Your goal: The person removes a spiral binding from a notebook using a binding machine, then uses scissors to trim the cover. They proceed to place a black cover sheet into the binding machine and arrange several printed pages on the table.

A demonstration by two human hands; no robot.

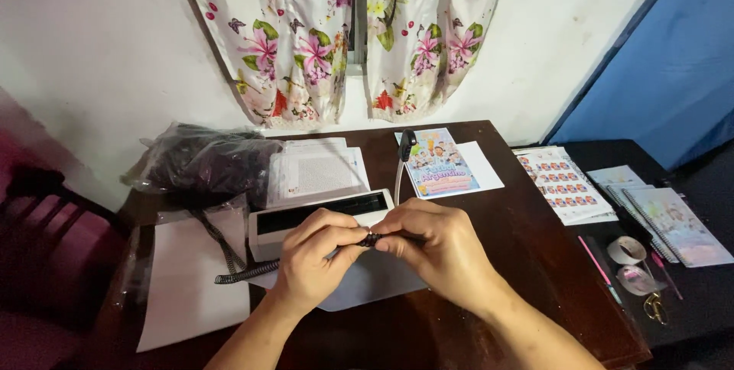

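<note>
Both hands pinched one black coil (252, 269) at mid-worktop: left hand (315, 257) and right hand (437, 251) met at its right end; long axis ran left toward the worktop's left edge.

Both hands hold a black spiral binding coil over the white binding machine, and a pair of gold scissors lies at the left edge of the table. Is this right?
Not quite. In the head view the gold scissors lie at the right, on the black side surface. Both hands, left and right, do hold the black spiral binding coil by the white binding machine.
</note>
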